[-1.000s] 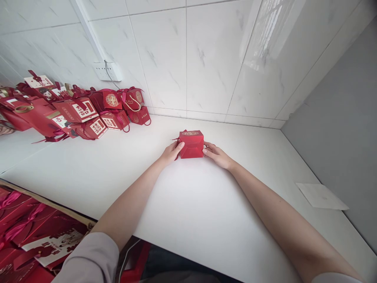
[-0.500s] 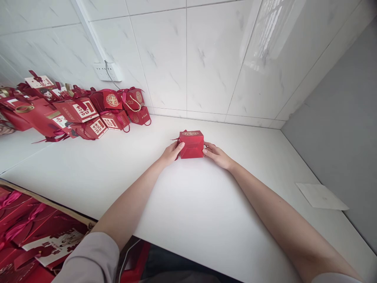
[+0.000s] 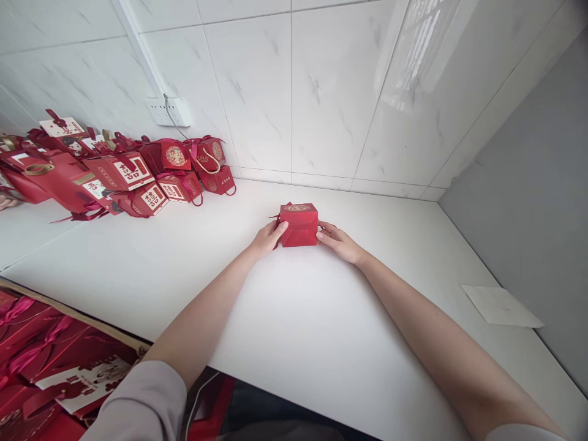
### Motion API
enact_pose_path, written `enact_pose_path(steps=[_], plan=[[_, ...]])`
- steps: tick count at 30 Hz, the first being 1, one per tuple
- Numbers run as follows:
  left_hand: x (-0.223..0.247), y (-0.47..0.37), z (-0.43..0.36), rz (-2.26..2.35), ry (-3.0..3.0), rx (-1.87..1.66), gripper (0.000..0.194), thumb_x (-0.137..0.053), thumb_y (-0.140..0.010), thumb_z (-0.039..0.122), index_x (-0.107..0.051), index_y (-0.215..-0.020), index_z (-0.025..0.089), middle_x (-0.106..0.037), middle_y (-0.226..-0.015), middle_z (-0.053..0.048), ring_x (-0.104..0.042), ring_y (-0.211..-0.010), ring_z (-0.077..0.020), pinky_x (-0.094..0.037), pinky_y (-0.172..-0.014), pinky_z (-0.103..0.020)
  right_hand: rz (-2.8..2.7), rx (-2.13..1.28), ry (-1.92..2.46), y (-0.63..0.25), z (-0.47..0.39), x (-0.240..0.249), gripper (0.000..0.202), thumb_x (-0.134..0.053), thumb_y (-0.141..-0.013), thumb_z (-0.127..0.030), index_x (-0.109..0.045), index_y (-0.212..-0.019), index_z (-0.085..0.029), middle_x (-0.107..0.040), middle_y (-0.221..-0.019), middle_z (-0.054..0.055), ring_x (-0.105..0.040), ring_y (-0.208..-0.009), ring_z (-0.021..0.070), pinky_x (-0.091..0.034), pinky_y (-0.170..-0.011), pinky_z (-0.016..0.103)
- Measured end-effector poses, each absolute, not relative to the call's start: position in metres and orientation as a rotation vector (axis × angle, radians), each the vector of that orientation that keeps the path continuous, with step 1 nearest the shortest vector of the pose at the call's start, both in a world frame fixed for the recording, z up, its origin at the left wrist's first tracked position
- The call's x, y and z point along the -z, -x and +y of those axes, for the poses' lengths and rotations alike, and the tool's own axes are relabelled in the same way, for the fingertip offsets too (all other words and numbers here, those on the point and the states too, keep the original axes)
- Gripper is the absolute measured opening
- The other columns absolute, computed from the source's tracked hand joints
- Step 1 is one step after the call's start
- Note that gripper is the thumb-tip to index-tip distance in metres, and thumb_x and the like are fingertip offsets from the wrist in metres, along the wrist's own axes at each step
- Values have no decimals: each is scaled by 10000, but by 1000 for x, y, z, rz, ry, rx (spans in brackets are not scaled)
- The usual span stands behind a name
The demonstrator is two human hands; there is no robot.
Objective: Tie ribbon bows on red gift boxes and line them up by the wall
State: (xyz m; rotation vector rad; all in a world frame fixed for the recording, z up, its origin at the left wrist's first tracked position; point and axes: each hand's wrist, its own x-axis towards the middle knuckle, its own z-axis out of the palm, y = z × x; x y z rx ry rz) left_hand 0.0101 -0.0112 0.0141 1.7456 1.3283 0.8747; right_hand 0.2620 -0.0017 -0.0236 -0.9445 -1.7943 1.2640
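Observation:
A small red gift box with a gold emblem on one face is at the middle of the white table. My left hand grips its left side, thumb on the near face and fingers behind. My right hand holds the opposite side, with the thumb at the near right edge. Dark red ribbon or cord shows beside the box near my left fingers. The box's far side is hidden, and I cannot tell whether its underside touches the table.
Several red gift boxes with ribbons are heaped at the back left, below a wall socket. More red boxes fill a carton at the lower left. A white sheet lies by the grey panel on the right. Part of another person's hand shows at the far left edge.

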Motion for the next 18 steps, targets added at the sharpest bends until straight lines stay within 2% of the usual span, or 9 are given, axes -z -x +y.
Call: enact_pose_path(steps=[12, 18], plan=[[-11, -10, -9, 1357, -1746, -866, 654, -372, -864, 703, -628, -1154, 176, -707, -1057, -76, -625, -1031, -261, -445, -927, -361, -1815, -1247, 950, -262, -2, 23, 642, -522, -913, -562, -423, -1431, -195, -664, -1042, 79, -613, -1052, 251, -428, -1022, 453], [-11, -10, -10, 1340, -1751, -882, 655, -372, -861, 707, -634, -1169, 193, -709, -1053, -76, -613, -1074, -269, -428, -982, -382, -1808, -1254, 935, -262, -2, 23, 627, -529, -914, -556, -430, -1422, -200, -661, -1039, 75, -617, -1049, 247, -437, -1017, 446]])
